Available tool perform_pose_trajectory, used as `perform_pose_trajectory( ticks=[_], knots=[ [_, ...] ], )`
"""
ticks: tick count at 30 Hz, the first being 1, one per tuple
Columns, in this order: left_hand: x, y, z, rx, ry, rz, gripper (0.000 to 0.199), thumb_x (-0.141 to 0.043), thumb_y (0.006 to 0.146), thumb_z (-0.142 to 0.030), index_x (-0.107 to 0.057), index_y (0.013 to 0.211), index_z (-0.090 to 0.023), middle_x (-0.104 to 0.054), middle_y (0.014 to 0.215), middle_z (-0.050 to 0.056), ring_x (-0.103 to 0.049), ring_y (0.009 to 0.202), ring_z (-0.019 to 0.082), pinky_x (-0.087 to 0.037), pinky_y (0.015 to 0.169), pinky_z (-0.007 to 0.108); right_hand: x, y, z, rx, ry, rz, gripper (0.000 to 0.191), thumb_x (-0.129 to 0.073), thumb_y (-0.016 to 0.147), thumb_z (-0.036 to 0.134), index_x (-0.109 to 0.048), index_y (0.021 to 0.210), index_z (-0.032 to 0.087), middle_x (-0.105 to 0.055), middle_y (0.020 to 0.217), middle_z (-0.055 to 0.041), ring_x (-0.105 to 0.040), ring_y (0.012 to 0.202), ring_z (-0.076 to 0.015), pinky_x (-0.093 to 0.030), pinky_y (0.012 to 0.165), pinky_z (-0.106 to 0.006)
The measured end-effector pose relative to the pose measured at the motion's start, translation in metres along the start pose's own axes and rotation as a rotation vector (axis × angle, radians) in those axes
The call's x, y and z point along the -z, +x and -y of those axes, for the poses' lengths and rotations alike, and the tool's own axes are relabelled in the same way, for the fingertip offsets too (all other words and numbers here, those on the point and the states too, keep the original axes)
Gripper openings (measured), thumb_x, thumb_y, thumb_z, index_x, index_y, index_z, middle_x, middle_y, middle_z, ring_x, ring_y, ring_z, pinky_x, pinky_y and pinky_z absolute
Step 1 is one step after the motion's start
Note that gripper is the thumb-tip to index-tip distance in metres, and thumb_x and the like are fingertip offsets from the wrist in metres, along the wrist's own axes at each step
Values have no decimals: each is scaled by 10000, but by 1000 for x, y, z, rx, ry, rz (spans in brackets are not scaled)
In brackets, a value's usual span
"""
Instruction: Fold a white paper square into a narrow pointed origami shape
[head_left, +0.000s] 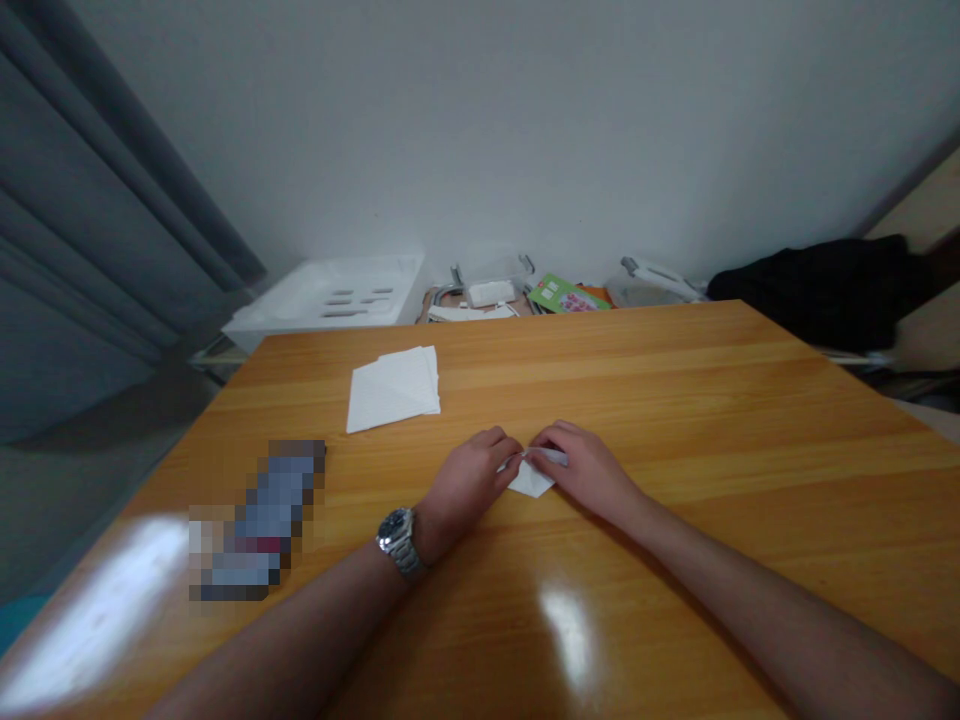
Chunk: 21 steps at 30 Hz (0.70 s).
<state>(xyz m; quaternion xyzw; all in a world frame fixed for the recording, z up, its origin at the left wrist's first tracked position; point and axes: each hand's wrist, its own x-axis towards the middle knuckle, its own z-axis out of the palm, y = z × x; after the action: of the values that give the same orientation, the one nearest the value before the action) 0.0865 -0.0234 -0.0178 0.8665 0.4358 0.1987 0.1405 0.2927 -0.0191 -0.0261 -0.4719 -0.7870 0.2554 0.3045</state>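
A small folded paper [533, 482] is at the middle of the table [675, 390], pinched by the left hand [470, 480] and right hand [592, 465]. Paper sheets [394, 388] lie farther left. Beyond the table, a white tray [300, 290] stands left of a clear box [491, 270], contents unclear.
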Motion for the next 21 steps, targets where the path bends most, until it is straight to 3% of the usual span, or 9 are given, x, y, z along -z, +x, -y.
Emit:
perform_pose_trajectory(
  ticks=[21],
  knots=[
    [-1,0,1,12,-2,-14,162,-529,1003,-238,-682,989,-188,-643,943,41,-618,883,179,-475,806,274,4,1,-5,42,-4,55,58,-649,893,135,-684,887,181,-646,865,-36,-609,800,-173,-450,721,-284]
  ],
)
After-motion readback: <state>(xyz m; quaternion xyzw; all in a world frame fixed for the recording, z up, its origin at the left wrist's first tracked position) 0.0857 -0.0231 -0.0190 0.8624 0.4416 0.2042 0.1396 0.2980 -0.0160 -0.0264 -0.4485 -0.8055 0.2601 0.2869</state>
